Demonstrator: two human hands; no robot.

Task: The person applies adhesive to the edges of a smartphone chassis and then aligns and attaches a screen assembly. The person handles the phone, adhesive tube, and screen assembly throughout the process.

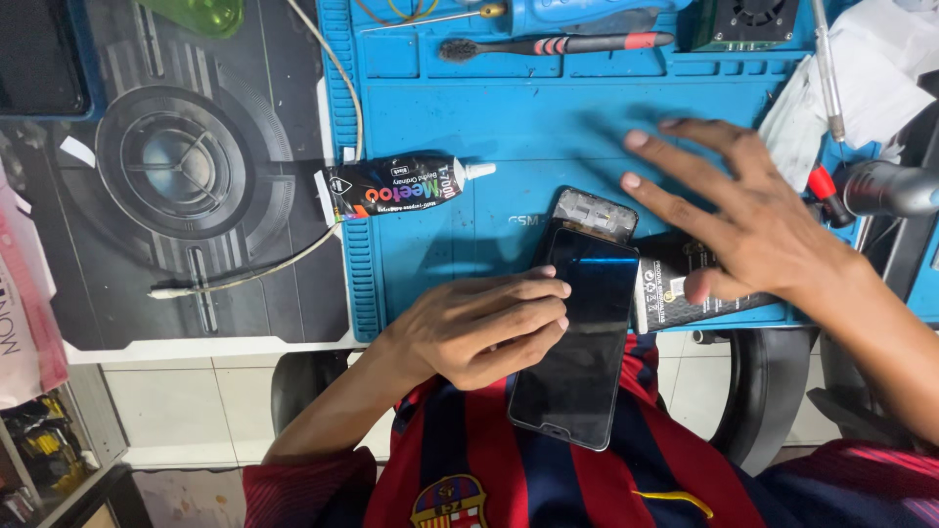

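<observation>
A dark phone (579, 342) (thin, stiff, likely fragile glass) is pinched at its left edge by the left hand (484, 328); best gripped by the edges; the right hand (743, 220) is spread empty above the blue surface (509, 127)

Black glass on the phone (579, 342), glossy, with a faint blue sheen near the top; pale grey frame (597, 212) peeking out behind it. Bright blue mat (528, 127) above the phone. Left of the phone, black glue tube (396, 186) with red and blue lettering and a white nozzle. Far above, black brush (558, 44) with red bands. Below the phone, shirt (469, 460) striped dark blue and red.
</observation>
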